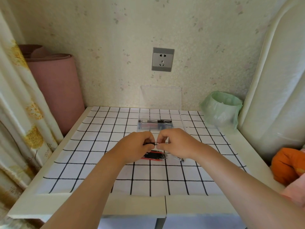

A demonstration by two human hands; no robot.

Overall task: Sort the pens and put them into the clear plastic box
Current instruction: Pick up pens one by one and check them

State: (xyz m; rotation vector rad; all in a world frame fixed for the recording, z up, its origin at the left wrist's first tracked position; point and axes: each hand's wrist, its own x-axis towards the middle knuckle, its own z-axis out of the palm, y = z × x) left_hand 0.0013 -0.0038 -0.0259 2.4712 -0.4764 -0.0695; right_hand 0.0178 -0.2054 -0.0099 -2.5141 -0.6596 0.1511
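Note:
My left hand (137, 144) and my right hand (171, 142) meet over the middle of the checked cloth, both pinching one black pen (151, 143) held level between them. Just below the hands lies a small pile of red and black pens (154, 156) on the cloth. A silver-tipped pen (181, 159) pokes out under my right wrist. Behind the hands stands the clear plastic box (182, 125), its lid raised against the wall, with a few black pens (155, 121) lying inside.
A white table carries the black-and-white checked cloth (99, 146). A bin lined with a green bag (221, 109) stands at the back right. A pink rolled mat (56, 90) leans at the left, an orange soft thing (287, 164) lies at the right edge.

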